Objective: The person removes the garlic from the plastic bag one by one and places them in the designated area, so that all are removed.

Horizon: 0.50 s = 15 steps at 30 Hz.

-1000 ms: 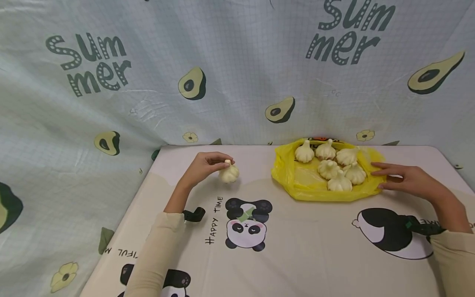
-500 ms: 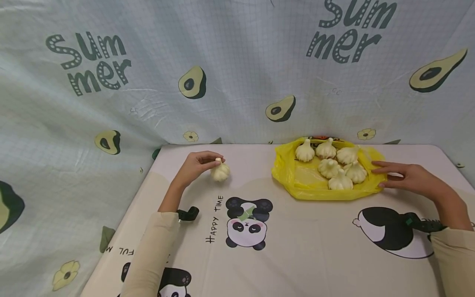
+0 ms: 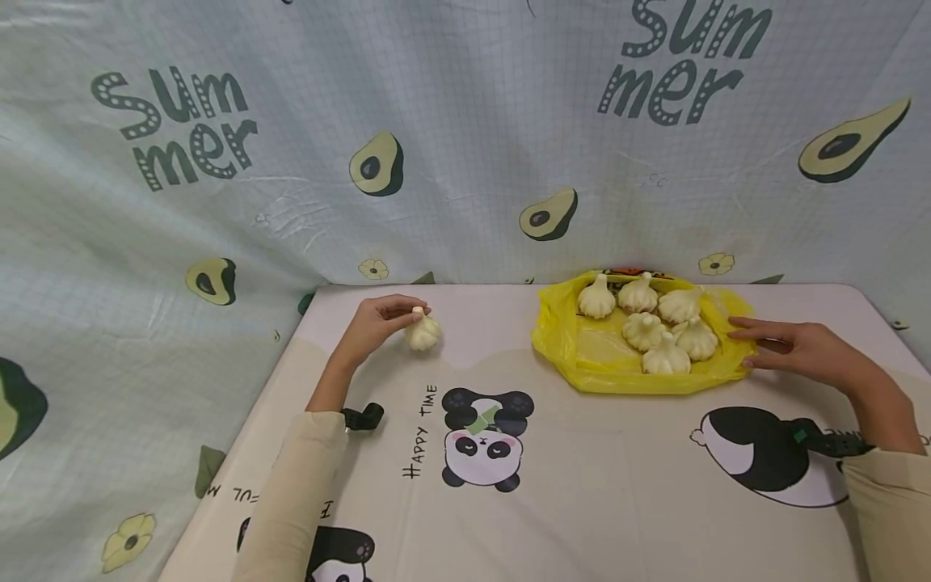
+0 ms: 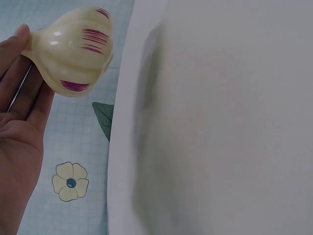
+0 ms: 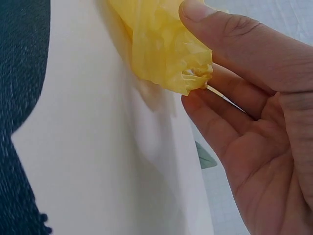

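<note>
My left hand [image 3: 373, 327] pinches a cream garlic bulb [image 3: 423, 333] by its short stem, on the left side of the table. Purple streaks and a glossy skin show on this garlic bulb [image 4: 78, 51] in the left wrist view. Whether its base touches the tabletop I cannot tell. At the right, my right hand [image 3: 807, 352] holds the end of a crumpled yellow plastic bag [image 3: 618, 380]. Seen from the right wrist, the thumb [image 5: 230, 29] lies on one side of the bag's end and the fingers on the other. Several more garlic bulbs [image 3: 667, 356] lie on the opened bag.
A pale tablecloth [image 3: 582, 469] printed with pandas covers the table. Behind it hangs a light curtain [image 3: 465, 186] with avocado and lettering prints, meeting the table's back edge close behind the bag. A dark camera strap [image 3: 364, 417] sits at my left wrist.
My left hand has moved left across the table with the garlic bulb, farther from the yellow bag. The right hand, the bag and the bulbs on it have stayed in place.
</note>
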Tool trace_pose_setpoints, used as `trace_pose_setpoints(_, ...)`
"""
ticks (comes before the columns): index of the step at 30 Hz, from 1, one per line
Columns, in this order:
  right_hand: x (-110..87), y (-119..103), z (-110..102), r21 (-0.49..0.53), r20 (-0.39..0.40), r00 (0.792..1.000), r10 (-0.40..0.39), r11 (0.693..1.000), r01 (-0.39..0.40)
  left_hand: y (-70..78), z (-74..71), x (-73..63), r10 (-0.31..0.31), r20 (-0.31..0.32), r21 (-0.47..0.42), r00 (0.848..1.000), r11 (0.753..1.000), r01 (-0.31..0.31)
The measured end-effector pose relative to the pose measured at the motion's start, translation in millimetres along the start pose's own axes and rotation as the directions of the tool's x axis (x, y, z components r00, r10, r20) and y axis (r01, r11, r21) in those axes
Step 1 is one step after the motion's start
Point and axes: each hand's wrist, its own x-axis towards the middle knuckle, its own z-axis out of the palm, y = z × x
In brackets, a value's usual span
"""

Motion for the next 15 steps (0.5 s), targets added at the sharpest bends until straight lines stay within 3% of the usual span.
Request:
trace_pose_setpoints(7, 0.5, 4, 2, 0.077, 0.015, 0.999, 0.039, 0.996, -0.041, -1.4, -2.6, 2.6, 0.02, -0.011, 0.023, 1.0, 1.0, -0.02)
trace_pose_setpoints(15, -1.6, 12, 6, 0.211, 0.045, 0.999, 0.027, 0.977, -0.036, -0.5, -7.1, 5.9, 0.014, -0.014, 0.042, 1.0, 0.999, -0.014)
